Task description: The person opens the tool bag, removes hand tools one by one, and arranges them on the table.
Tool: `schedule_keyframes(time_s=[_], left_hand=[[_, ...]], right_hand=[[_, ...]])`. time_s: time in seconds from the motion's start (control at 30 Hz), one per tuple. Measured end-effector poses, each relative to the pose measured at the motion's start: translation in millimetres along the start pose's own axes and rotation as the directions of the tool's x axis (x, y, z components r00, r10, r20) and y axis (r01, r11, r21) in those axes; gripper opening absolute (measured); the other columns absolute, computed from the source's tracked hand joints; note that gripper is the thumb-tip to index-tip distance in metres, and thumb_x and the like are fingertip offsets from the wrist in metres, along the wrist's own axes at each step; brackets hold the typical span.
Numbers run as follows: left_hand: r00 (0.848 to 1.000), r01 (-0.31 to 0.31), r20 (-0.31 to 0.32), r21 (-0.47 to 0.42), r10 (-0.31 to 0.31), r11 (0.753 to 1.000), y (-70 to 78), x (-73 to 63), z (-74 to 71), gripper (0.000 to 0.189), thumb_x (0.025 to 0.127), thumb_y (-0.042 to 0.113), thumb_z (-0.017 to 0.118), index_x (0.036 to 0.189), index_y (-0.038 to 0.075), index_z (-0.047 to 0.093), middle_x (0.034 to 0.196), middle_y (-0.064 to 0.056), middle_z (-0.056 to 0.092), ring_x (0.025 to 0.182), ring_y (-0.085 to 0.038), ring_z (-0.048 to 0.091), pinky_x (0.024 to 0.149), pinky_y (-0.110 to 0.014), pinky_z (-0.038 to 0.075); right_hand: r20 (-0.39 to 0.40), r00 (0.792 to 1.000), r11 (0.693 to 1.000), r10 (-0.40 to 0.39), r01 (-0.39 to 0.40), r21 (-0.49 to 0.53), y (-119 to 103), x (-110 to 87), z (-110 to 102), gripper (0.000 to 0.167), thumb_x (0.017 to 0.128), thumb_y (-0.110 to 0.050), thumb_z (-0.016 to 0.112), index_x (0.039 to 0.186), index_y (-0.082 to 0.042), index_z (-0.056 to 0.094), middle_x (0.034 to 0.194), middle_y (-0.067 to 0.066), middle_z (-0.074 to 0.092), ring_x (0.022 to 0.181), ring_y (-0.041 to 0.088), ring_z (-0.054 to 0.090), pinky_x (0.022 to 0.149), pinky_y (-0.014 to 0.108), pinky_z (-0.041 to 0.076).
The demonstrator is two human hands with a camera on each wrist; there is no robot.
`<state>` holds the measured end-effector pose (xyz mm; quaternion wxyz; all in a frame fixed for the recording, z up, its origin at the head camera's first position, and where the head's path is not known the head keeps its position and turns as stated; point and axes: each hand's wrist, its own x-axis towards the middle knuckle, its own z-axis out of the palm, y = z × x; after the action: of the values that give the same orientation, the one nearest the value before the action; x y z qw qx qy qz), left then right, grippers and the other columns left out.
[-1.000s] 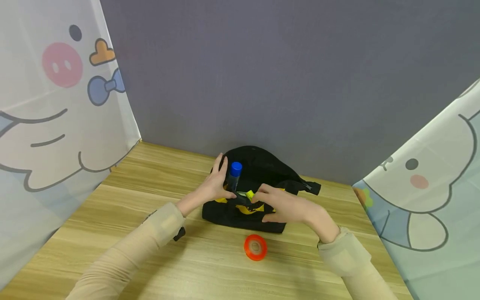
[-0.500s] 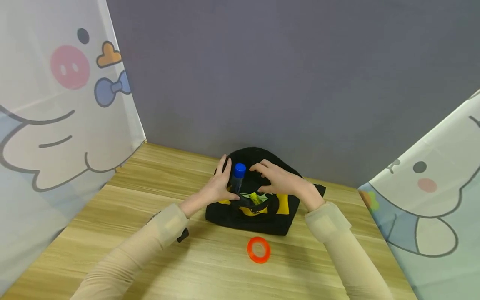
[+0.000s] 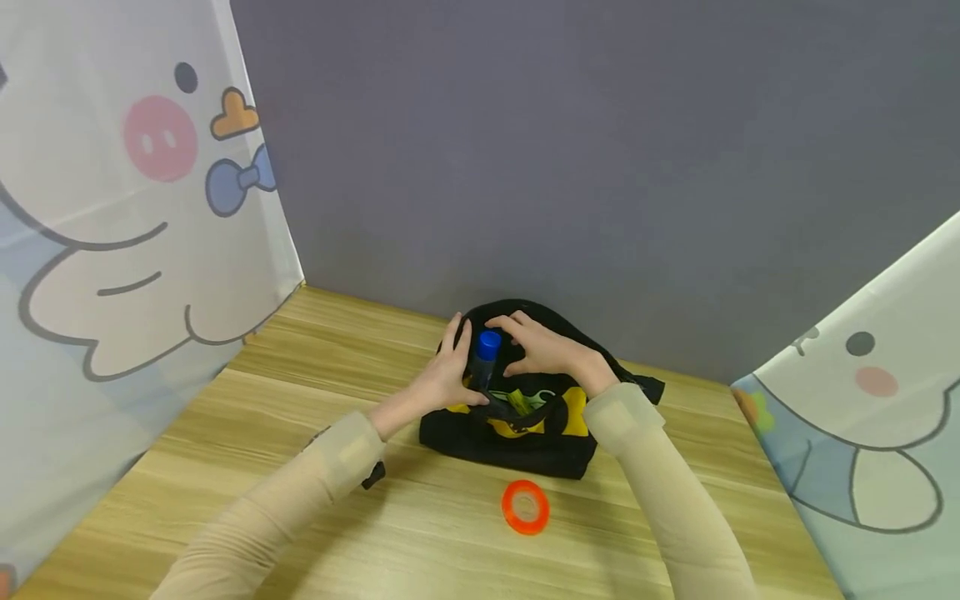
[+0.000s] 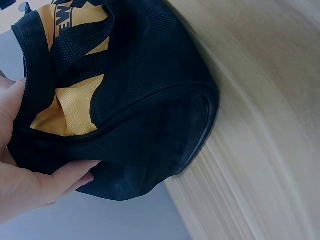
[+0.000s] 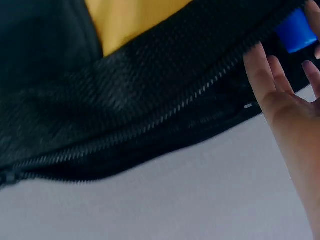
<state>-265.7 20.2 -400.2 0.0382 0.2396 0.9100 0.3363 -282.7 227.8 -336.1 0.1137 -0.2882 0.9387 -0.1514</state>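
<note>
Two bare hands work at a black-and-yellow bag [image 3: 517, 454] that sits unzipped on a wooden desk [image 3: 420, 533], close to the gray wall [image 3: 585, 167]. The bag's fabric looks soft and light, likely to sag or fold when pushed; its zip [image 5: 165, 117], firmer than the cloth, should offer the surest place to hold. Inside, toward the bag's left end, a blue-capped bottle [image 3: 483, 365] stands slightly tilted, probably stiff and smooth enough to slip, and best taken around the body just below the cap. The left hand [image 3: 442, 379] spans that end of the bag, its grip spread wide, thumb [image 4: 12, 100] at the zipped edge and fingers [image 4: 72, 172] lying along the outside cloth. The right hand [image 3: 543, 348] hangs over the mouth from the other side, palm down, its grip half spread with loosely bent fingers near the bottle; it has hold of nothing visible, and whether it touches the cap cannot be told. Both forearms, in beige sleeves [image 3: 667, 492], angle inward. A roll of orange tape [image 3: 527, 527] lies flat in front of the bag.
</note>
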Motion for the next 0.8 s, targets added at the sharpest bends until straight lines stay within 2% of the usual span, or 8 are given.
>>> schedule_keyframes(time_s=[0.13,0.33,0.6,0.8], left_hand=[[1.0,-0.005,-0.009,-0.008,0.005,1.0,-0.2,-0.2,1.6,0.126,0.076,0.028,0.088,0.16,0.007,-0.003,0.167,-0.014,-0.014,0.13,-0.043,0.052,0.101,-0.048,0.05],[1.0,-0.013,-0.025,-0.02,0.013,1.0,-1.8,0.0,1.8,0.127,0.075,0.027,0.089,0.16,0.006,-0.003,0.167,-0.014,-0.014,0.132,-0.044,0.05,0.103,-0.051,0.048],[1.0,-0.014,-0.021,-0.012,0.014,1.0,-1.3,-0.5,1.6,0.126,0.075,0.028,0.088,0.16,0.006,-0.002,0.167,-0.014,-0.014,0.129,-0.042,0.053,0.1,-0.048,0.05],[1.0,-0.02,-0.02,-0.012,0.02,1.0,-1.7,-0.2,1.9,0.124,0.076,0.027,0.088,0.16,0.006,-0.001,0.167,-0.013,-0.014,0.128,-0.041,0.054,0.1,-0.048,0.051]], right_hand=[[0.022,1.0,1.0,-0.005,0.005,0.004,3,9.2,4,0.077,0.087,-0.016,0.077,0.152,-0.015,0.035,0.139,0.02,0.043,0.123,0.041,0.056,0.102,0.046,0.051],[0.042,0.999,1.0,0.011,-0.012,0.014,5,21.3,6,0.074,0.086,-0.014,0.078,0.149,-0.015,0.039,0.137,0.018,0.045,0.12,0.037,0.056,0.102,0.048,0.05],[0.079,0.997,1.0,0.013,-0.013,-0.001,7,33.1,11,0.07,0.085,-0.023,0.079,0.144,-0.02,0.042,0.14,0.017,0.047,0.128,0.036,0.051,0.106,0.056,0.045],[0.075,0.997,0.999,-0.016,0.014,0.029,8,38.0,16,0.064,0.086,-0.022,0.079,0.14,-0.018,0.044,0.135,0.016,0.051,0.124,0.034,0.054,0.104,0.052,0.048]])
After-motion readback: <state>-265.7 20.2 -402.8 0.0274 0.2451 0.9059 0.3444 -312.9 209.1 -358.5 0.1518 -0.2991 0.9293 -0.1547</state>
